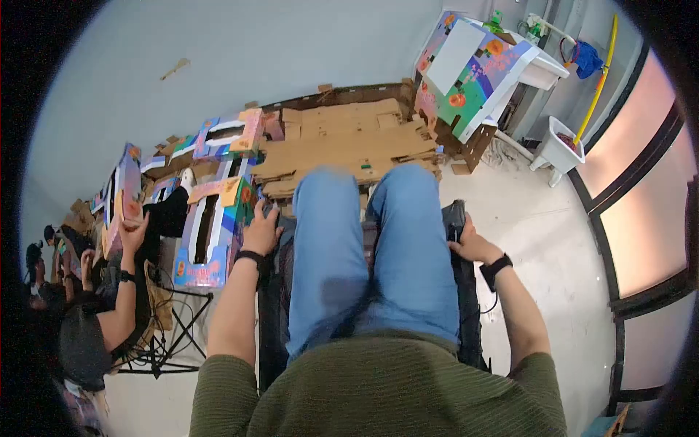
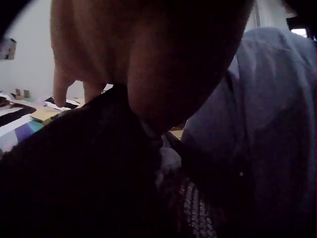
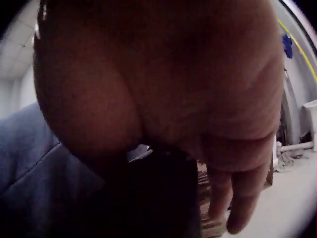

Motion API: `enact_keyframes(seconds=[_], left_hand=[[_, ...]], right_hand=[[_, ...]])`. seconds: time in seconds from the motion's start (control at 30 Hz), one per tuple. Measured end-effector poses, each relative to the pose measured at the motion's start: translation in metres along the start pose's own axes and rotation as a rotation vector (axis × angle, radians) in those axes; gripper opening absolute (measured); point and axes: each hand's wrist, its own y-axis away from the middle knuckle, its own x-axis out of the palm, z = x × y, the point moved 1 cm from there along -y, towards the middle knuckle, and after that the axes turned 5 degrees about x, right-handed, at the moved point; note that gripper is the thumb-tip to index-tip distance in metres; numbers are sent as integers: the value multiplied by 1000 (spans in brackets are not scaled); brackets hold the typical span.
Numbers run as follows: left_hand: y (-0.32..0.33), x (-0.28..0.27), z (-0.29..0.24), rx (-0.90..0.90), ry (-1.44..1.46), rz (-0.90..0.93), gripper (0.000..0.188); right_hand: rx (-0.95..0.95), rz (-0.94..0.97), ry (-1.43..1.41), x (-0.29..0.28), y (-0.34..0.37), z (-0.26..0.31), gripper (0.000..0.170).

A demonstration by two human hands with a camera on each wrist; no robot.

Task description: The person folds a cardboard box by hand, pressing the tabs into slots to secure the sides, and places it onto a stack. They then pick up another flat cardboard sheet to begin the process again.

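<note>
A seated person's left hand (image 1: 262, 231) rests on the black left armrest (image 1: 271, 280) of a chair, beside the thigh. In the left wrist view its fingers (image 2: 62, 89) hang down along the outer side, dark against the armrest. The right hand (image 1: 475, 246) lies over the front end of the right armrest (image 1: 455, 218). Its fingers (image 3: 242, 203) point down, fairly straight, past the outer side in the right wrist view. Knees in blue jeans (image 1: 328, 240) stand between the hands.
Flattened brown cardboard (image 1: 342, 146) lies ahead of the knees. Printed cartons (image 1: 207, 226) stand at the left, where another person's hand (image 1: 132, 237) holds an upright carton (image 1: 127, 189). A large printed box (image 1: 466, 80), a white basin (image 1: 557, 149) and a yellow pole (image 1: 603, 80) are at the right.
</note>
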Motion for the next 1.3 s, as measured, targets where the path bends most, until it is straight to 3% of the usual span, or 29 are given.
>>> enact_keyframes(seconds=[0.47, 0.8, 0.93, 1.03, 1.07, 1.1, 1.13, 1.23, 1.3], left_hand=[[-2, -11, -13, -50, 112, 23, 56], [6, -22, -19, -38, 163, -5, 59], [4, -26, -21, -56, 278, 79, 59], [-8, -27, -3, 7, 375, 203, 55], [-14, -37, 5, 44, 452, 295, 53], [-20, -42, 16, 81, 529, 395, 52], [-32, -40, 32, 242, 435, 420, 47], [-80, -72, 59, 350, 582, 797, 49], [-108, -82, 73, 372, 573, 630, 45]], right_hand=[[180, 34, 116, -4, -2, 11, 117], [151, -3, 60, 1, -5, 5, 116], [103, -28, 48, 1, 0, 7, 113], [-6, 89, -318, -14, 11, 16, 113], [83, 131, -311, -24, 9, 14, 99], [69, 121, -347, -36, 7, 18, 92], [60, 113, -385, -50, 4, 24, 86], [-32, -13, -331, -77, -22, 11, 60], [13, -2, -264, -106, -40, 21, 56]])
